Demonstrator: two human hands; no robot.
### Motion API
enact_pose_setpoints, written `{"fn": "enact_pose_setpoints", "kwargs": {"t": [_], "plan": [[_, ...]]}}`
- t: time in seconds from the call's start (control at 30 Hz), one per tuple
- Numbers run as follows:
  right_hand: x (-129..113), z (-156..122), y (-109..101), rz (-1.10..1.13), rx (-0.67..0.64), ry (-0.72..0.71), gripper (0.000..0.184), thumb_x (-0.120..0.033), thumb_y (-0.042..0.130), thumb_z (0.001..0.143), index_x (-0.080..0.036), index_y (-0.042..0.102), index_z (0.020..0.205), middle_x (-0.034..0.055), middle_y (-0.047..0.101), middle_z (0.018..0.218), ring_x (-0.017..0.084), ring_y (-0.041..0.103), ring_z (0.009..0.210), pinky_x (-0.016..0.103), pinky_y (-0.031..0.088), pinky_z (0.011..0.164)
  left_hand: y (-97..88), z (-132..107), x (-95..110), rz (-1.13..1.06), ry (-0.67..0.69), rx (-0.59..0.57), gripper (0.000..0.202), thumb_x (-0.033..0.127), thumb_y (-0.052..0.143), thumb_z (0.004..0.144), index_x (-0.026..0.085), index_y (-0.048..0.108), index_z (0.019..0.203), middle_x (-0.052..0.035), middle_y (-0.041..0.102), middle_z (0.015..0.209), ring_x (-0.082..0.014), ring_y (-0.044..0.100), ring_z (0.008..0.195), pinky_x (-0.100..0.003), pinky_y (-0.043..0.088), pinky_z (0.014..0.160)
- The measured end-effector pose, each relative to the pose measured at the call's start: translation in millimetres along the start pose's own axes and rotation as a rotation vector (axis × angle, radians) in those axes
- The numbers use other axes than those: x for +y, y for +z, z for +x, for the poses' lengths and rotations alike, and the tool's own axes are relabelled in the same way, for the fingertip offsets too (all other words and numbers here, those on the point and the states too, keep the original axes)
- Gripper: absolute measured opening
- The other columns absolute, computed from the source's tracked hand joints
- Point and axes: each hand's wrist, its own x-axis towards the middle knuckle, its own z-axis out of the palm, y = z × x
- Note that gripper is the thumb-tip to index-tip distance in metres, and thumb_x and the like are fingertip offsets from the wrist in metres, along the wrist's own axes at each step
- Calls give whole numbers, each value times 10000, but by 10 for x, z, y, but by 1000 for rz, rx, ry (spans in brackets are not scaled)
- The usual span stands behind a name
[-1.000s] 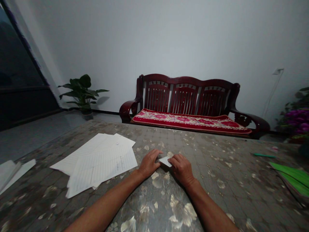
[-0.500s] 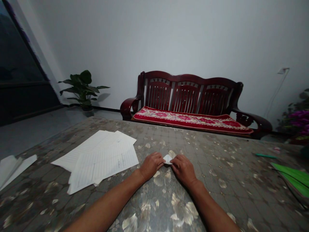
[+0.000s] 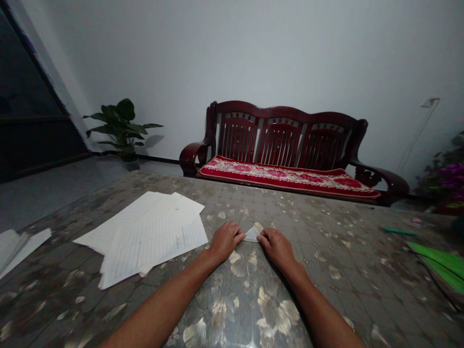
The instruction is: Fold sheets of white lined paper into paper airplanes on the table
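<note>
Bare surface [image 3: 337, 251] lay open to the right of the right hand [image 3: 277, 250], as far as a green pen [image 3: 400, 231] and a green book [image 3: 440, 265]. Ahead of both hands, the surface ran unobstructed to its far edge. The left hand [image 3: 225, 241] sat just beside loose sheets [image 3: 152, 237], which covered the surface on that side. A folded paper [image 3: 252, 235] filled the narrow gap between the hands.

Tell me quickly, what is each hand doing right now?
Left hand: closed, holding a folded white paper.
Right hand: closed, holding the same paper's other side.
</note>
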Motion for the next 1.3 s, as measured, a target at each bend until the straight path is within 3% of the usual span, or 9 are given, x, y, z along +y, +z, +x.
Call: {"fn": "enact_pose_setpoints", "kwargs": {"t": [0.53, 1.03, 1.3], "plan": [[-125, 9, -19, -75, 2, 107, 135, -276, 495, 930, -222, 590, 849, 26, 672, 868, 187, 594, 841, 272, 307, 664, -50, 28, 56, 12, -109, -3, 154, 274, 618, 833, 196, 650, 705, -47, 613, 865, -219, 569, 902, -307, 417, 800], [-167, 6, 4, -190, 10, 65, 102, -239, 488, 925, -218, 581, 889, 49, 663, 919, 197, 579, 828, 286, 295, 658, -6, 40, 29, 36, -135, 7, 149, 285, 639, 819, 196, 649, 699, -47, 604, 873, -222, 568, 902, -307, 411, 804], [-126, -21, 38, -103, 47, 57, 131, -173, 495, 894, -242, 574, 971, 26, 659, 907, 194, 565, 861, 284, 316, 707, -13, 61, 32, 79, -138, -19, 77, 284, 650, 832, 214, 657, 801, -41, 620, 911, -223, 571, 941, -305, 412, 822]]}}
